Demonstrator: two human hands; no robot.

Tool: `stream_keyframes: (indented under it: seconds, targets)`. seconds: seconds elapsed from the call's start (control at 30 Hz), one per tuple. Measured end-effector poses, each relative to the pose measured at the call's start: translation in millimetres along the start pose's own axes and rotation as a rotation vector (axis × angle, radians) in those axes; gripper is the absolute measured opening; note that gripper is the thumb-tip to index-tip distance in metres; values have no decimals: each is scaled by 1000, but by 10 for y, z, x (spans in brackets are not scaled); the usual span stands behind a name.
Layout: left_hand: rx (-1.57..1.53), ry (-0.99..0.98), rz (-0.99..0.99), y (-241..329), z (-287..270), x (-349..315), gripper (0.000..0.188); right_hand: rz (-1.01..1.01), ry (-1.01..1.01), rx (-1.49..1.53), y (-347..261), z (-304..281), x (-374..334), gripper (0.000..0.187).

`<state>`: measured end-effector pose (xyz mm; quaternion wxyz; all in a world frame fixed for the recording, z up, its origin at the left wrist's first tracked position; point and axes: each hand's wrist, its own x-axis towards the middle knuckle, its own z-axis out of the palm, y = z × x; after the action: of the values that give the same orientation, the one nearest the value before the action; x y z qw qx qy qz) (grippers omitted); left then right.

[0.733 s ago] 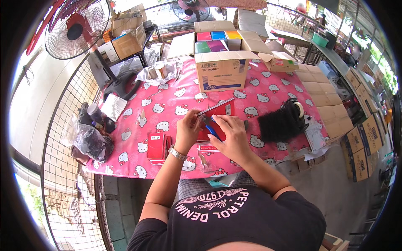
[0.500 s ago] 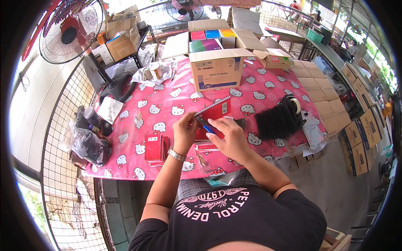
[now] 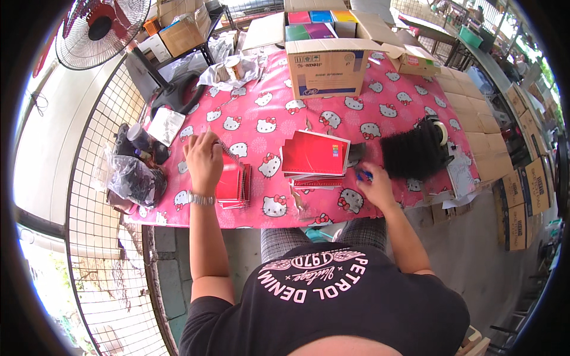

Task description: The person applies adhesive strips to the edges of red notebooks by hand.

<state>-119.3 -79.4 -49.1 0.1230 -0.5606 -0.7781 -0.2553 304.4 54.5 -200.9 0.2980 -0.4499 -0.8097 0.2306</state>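
Note:
My left hand (image 3: 203, 160) is closed on the edge of a red spiral notebook (image 3: 229, 158), held above a small stack of red spiral notebooks (image 3: 228, 188). The held notebook is blurred and partly behind my fingers. On the right, my right hand (image 3: 376, 187) is closed around blue-handled pliers (image 3: 364, 175), low over the table; their jaws hardly show. Between my hands lies a larger pile of red-covered notebooks (image 3: 314, 155), its sheets slightly fanned. A bundle of black spiral coils (image 3: 409, 155) rests to the right of the pliers.
A pink patterned cloth (image 3: 249, 133) covers the table. At the back stands an open cardboard box (image 3: 329, 74) of colourful notebooks. Plastic-wrapped items (image 3: 139, 184) sit at the left edge, near a standing fan (image 3: 101, 29). A tape roll (image 3: 440, 133) lies by the coils.
My hands have moved apart. The left carried the red notebook leftward over the small stack; the right drew the pliers away to the right. The pile between them is now uncovered.

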Motion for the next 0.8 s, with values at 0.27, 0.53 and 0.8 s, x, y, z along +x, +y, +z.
stream_keyframes:
  seconds: [0.27, 0.53, 0.8]
  targets:
    - [180, -318, -219, -577, 861, -355, 39, 4, 100, -321, 331, 267, 426, 43]
    - [-324, -120, 655, 1314, 199, -152, 31, 199, 35, -793, 939, 237, 837, 13]
    - [-173, -291, 798, 1469, 303, -295, 23, 170, 91, -751, 951, 190, 888, 10]
